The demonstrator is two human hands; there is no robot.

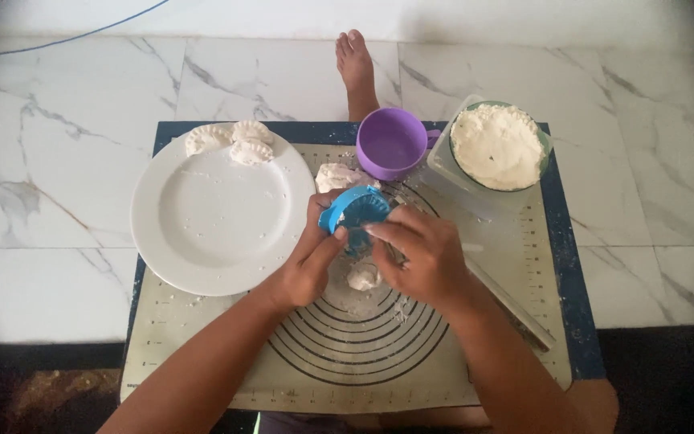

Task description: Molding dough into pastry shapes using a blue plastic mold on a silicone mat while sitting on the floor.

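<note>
My left hand (308, 261) and my right hand (419, 253) both grip a blue hinged dumpling press (355, 211), folded shut, above the baking mat (363, 354). The left fingers wrap the press from the left; the right fingers pinch it from the right. A small lump of dough (363, 277) lies on the mat just under my hands. A larger piece of dough (335, 177) rests behind the press. Three shaped dumplings (230, 141) sit on the far rim of a white plate (210, 217).
A purple cup (393, 143) stands behind the press. A bowl of white flour (498, 146) sits in a clear container at the back right. A rolling pin (516, 301) lies along the mat's right side. A bare foot (355, 64) rests on the marble floor.
</note>
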